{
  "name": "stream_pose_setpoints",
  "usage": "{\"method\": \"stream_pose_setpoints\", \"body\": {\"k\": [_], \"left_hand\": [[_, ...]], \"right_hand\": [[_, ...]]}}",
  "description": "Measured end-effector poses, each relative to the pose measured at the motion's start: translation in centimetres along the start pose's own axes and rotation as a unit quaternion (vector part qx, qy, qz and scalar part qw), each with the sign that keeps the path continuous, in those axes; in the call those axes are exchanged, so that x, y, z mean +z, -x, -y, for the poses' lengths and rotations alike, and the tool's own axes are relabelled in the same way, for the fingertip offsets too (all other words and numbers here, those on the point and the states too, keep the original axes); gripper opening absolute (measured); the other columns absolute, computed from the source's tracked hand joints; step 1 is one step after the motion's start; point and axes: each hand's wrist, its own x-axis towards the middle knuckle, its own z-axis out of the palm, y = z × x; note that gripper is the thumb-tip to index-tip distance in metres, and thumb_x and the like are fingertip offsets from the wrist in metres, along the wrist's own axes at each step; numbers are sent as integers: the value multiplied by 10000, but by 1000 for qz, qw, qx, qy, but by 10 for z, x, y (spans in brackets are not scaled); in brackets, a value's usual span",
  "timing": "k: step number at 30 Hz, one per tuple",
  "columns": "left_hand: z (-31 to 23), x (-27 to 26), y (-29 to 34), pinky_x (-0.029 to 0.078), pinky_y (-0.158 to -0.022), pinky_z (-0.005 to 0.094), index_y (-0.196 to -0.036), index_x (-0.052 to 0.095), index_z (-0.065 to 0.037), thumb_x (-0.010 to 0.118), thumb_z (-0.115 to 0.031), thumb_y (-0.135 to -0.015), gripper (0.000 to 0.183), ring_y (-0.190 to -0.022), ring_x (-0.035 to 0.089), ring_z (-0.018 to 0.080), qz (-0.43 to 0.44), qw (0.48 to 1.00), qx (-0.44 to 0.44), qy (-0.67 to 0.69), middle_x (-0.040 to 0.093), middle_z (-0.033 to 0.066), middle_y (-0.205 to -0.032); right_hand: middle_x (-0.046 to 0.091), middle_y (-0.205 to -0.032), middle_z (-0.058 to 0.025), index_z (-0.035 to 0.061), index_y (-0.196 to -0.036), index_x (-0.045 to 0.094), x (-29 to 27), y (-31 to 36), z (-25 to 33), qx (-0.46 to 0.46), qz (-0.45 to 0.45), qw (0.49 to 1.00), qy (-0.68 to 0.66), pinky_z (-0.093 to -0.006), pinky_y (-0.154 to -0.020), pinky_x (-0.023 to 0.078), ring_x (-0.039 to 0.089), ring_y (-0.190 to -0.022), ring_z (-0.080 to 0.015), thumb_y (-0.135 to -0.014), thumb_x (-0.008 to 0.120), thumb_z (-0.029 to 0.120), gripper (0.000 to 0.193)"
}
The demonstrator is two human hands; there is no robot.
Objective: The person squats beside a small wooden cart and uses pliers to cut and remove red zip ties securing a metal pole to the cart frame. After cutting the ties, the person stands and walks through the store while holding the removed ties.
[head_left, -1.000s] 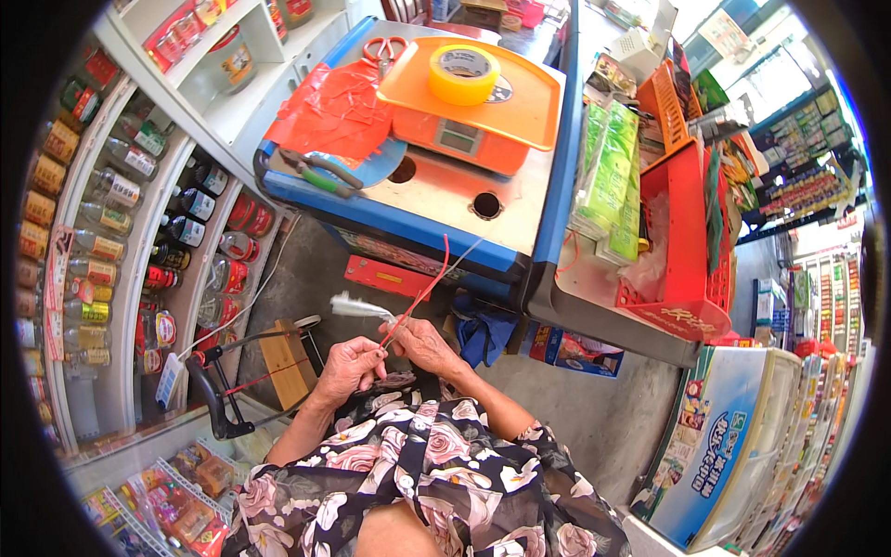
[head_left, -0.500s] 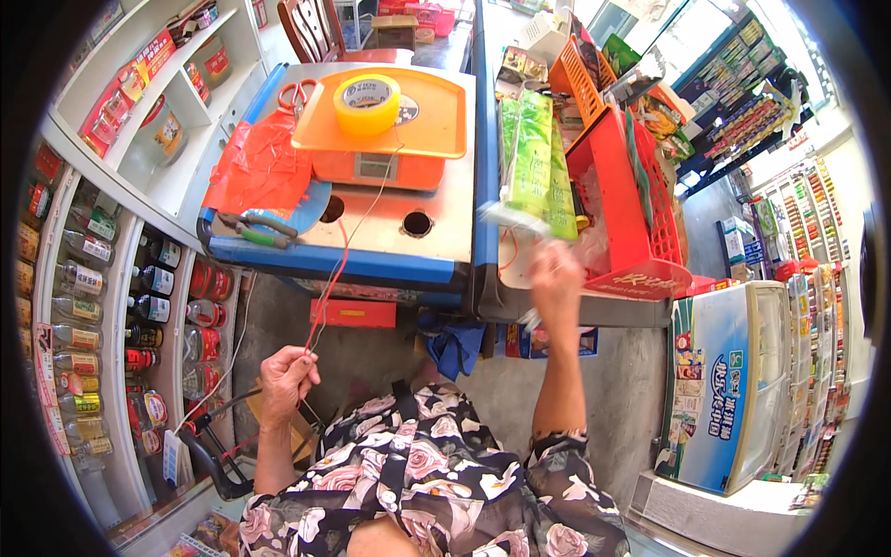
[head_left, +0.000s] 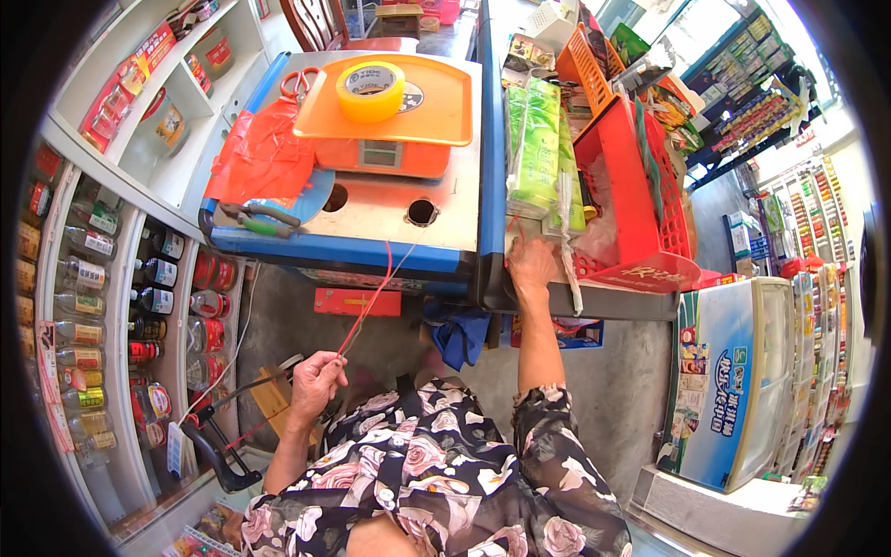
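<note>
My left hand (head_left: pixel 318 382) is closed in a pinch around a red string (head_left: pixel 365 314). A thin pale strand runs alongside the string, and both stick up past the fingers toward the counter. On the right, my right hand (head_left: pixel 535 267) rests at the front edge of the counter, its fingers bent close together. A bit of red shows at its fingertips; what they hold, if anything, is hidden. Beside it a crumpled whitish strip (head_left: pixel 569 255) hangs over the edge. Green soft packs (head_left: pixel 536 153) lie just beyond the hand.
An orange scale (head_left: pixel 432 102) carries a yellow tape roll (head_left: pixel 370 93). Scissors (head_left: pixel 297 85), red plastic bags (head_left: pixel 260 158) and green-handled pliers (head_left: pixel 260 219) lie left of it. A red basket (head_left: pixel 631 186) stands right. Bottle shelves (head_left: pixel 88 306) and a freezer (head_left: pixel 715 381) flank me.
My right hand has come down to the counter edge from a blurred motion, and the whitish strip now lies beside it. My left hand has moved slightly right, still pinching the red string.
</note>
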Motion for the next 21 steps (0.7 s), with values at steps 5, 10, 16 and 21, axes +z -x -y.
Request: {"method": "stream_pose_setpoints", "body": {"k": [5,10,16,21], "left_hand": [[-3,-3,0,305,-400,165,-956,607,-11,517,-159,-928,176,-437,400,28,-1,999,12,38,583,26,-653],[0,-10,-4,287,-373,170,-914,588,-5,516,-170,-925,180,-407,394,33,-20,999,11,39,567,43,-615],[-16,-2,-18,313,-375,175,-891,591,-5,518,-135,-909,150,-395,412,45,3,1000,19,11,590,57,-606],[-25,10,-28,319,-384,174,-886,590,1,518,-133,-909,153,-406,423,45,22,1000,9,0,596,58,-622]], "right_hand": [[606,-900,-243,-22,-886,575,14,-12,-10,35,28,998,-38,-468,-679,497,615,-796,-402,-841,521,213,245],[578,-854,-222,-17,-877,542,-9,12,-24,-62,-114,973,-190,-451,-674,464,575,-771,-395,-845,488,94,127],[530,-911,-197,-27,-942,510,-24,19,-48,-149,-204,954,-163,-451,-769,430,517,-916,-387,-833,482,43,132],[533,-876,-222,-28,-885,512,-7,10,-64,-176,-73,973,-129,-457,-738,430,517,-868,-392,-860,465,49,94]]}}
